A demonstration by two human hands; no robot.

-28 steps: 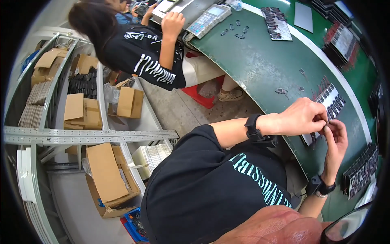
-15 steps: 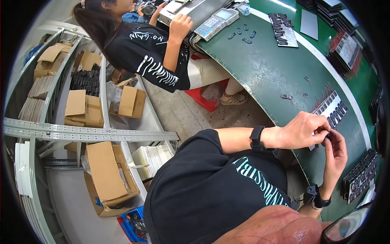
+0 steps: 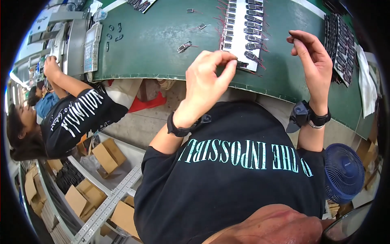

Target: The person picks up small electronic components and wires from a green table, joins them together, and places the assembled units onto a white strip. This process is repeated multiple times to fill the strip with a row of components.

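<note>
My left hand (image 3: 209, 79) is closed in a pinch at the near end of a white board (image 3: 239, 38). A small black part (image 3: 242, 64) shows at its fingertips, over the board's edge. Two rows of small black rectangular parts with thin red wires, like tiny speakers, lie along the board. To the right of the board, my right hand (image 3: 315, 59) is raised above the green table. Its thumb and fingertips are drawn together, and whatever may be between them is too small to make out.
On the green table (image 3: 150, 44) lie loose wired parts (image 3: 185, 46). At right are a stack of loaded dark boards (image 3: 341, 49) and a white cloth-like sheet (image 3: 365, 81). A blue fan (image 3: 344, 173) stands below. Another person (image 3: 77, 110) works at left beside a keypad device (image 3: 92, 46).
My view has turned toward the board. My hands, together at one small part before, are now apart: the left at the board's near end, the right off to its right.
</note>
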